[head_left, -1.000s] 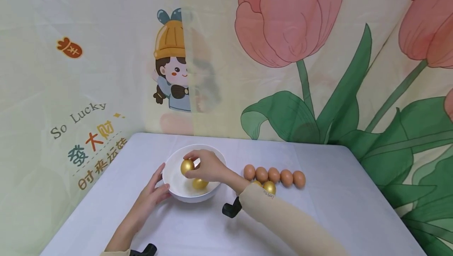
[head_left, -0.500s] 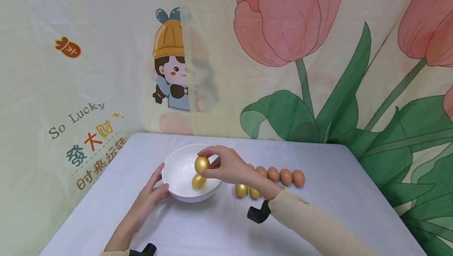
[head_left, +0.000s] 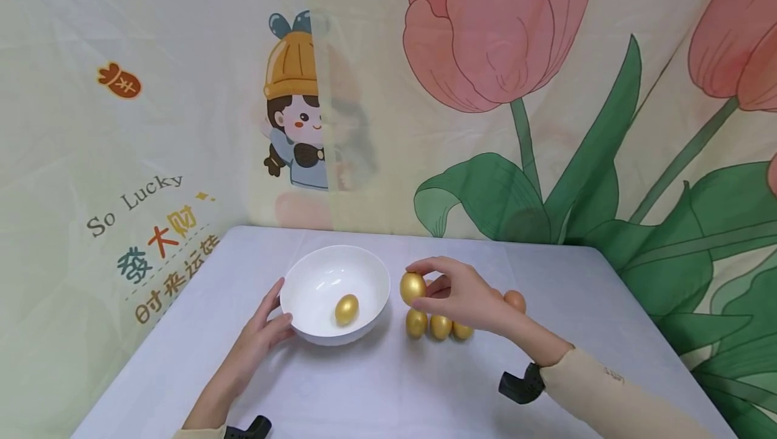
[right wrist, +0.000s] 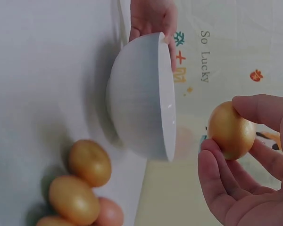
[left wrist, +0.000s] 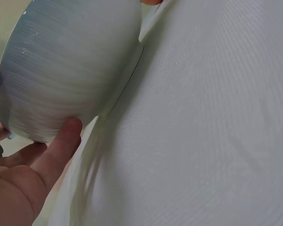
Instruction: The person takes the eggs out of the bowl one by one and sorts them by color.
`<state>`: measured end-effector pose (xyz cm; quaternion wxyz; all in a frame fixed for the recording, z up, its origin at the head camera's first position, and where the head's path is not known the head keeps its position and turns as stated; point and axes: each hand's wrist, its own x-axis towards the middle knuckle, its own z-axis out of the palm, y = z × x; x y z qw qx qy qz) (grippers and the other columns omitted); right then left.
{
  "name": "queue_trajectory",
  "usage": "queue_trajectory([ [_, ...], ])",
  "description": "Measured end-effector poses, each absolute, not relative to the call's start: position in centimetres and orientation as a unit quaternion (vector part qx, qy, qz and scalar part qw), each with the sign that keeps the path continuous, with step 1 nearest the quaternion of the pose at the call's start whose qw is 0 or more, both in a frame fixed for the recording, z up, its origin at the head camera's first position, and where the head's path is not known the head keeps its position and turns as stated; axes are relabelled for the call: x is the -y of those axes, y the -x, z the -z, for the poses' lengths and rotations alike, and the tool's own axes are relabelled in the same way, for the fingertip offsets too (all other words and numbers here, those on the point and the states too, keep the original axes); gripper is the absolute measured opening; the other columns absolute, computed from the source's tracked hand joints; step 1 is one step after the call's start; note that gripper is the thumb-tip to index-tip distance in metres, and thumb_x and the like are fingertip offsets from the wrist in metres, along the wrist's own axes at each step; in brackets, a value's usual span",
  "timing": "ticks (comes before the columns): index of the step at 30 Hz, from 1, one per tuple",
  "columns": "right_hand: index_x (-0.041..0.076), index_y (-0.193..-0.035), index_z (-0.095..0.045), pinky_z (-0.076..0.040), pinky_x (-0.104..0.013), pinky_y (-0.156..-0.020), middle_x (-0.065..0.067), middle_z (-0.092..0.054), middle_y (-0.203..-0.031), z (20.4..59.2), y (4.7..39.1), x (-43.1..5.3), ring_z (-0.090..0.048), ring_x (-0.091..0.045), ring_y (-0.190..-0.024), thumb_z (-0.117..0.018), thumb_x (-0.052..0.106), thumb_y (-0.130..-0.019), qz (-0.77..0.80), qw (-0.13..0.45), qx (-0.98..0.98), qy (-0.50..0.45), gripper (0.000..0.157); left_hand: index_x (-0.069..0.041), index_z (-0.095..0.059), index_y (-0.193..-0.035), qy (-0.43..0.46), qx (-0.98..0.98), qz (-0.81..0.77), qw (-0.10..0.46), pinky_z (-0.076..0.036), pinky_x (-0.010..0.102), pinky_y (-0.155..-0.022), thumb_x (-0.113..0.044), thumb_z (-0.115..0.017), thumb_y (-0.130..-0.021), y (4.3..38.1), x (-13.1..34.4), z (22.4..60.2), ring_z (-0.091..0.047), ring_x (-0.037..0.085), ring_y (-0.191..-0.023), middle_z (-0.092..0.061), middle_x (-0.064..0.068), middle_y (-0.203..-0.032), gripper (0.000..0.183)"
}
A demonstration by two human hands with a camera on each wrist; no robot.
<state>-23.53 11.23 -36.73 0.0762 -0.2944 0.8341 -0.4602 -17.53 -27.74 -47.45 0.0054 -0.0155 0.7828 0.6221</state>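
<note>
My right hand (head_left: pixel 464 294) pinches a golden egg (head_left: pixel 413 288) between thumb and fingertips, above the table to the right of a white bowl (head_left: pixel 297 290). In the right wrist view the held golden egg (right wrist: pixel 232 131) is seen close up, clear of the bowl. My left hand (head_left: pixel 264 321) holds the bowl's left side, thumb toward the front and fingers toward the back. The left wrist view shows its fingers (left wrist: pixel 61 150) against the bowl's outer wall (left wrist: pixel 75 66). One golden egg (head_left: pixel 347 309) lies inside the bowl.
Below the right hand, several golden eggs, including a golden egg (head_left: pixel 440 327), lie in a row on the white tablecloth (head_left: pixel 376 392). Brown eggs stand behind them, mostly hidden by that hand; one brown egg (head_left: pixel 514 301) shows at the right end. A printed backdrop (head_left: pixel 376 88) rises behind.
The right hand has carried its golden egg from over the bowl out to the right, above the row of golden eggs. The left hand stays at the bowl.
</note>
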Motion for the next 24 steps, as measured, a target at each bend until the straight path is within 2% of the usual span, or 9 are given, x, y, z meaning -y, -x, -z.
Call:
queue_trajectory([
  [5, 0.018, -0.137, -0.068, -0.065, -0.030, -0.087, -0.003, -0.069, -0.134, 37.4, 23.1, -14.4, -0.073, -0.019, -0.098, -0.087, 0.022, -0.089, 0.457, 0.063, -0.844, 0.274, 0.052, -0.032, -0.012, -0.172, 0.018, -0.784, -0.620, 0.003, -0.056, 0.040, -0.111, -0.029, -0.053, -0.110, 17.7, 27.7, 47.5, -0.052, 0.041, -0.143, -0.021, 0.020, -0.173, 0.075],
  [11, 0.012, -0.138, -0.067, -0.064, -0.026, -0.086, -0.009, -0.067, -0.135, 38.3, 22.8, -17.5, -0.073, -0.020, -0.097, -0.087, 0.021, -0.090, 0.461, 0.057, -0.848, 0.254, 0.053, -0.032, -0.012, -0.172, 0.024, -0.787, -0.617, 0.004, -0.057, 0.035, -0.109, -0.028, -0.053, -0.110, 17.7, 27.6, 47.5, -0.051, 0.041, -0.144, -0.021, 0.020, -0.173, 0.075],
  [18, 0.008, -0.140, -0.065, -0.065, -0.028, -0.086, -0.013, -0.068, -0.132, 40.0, 23.1, -20.6, -0.073, -0.022, -0.097, -0.086, 0.015, -0.091, 0.460, 0.049, -0.847, 0.263, 0.054, -0.033, -0.012, -0.172, 0.022, -0.783, -0.622, 0.004, -0.055, 0.040, -0.111, -0.028, -0.053, -0.110, 17.6, 27.6, 47.6, -0.050, 0.042, -0.144, -0.020, 0.020, -0.173, 0.075],
  [24, 0.001, -0.141, -0.063, -0.064, -0.025, -0.085, -0.017, -0.068, -0.128, 42.1, 23.3, -22.6, -0.070, -0.022, -0.097, -0.086, 0.014, -0.090, 0.468, 0.049, -0.847, 0.246, 0.056, -0.033, -0.011, -0.172, 0.022, -0.780, -0.625, 0.005, -0.055, 0.041, -0.111, -0.026, -0.053, -0.110, 17.5, 27.7, 47.5, -0.051, 0.041, -0.144, -0.020, 0.020, -0.173, 0.075],
])
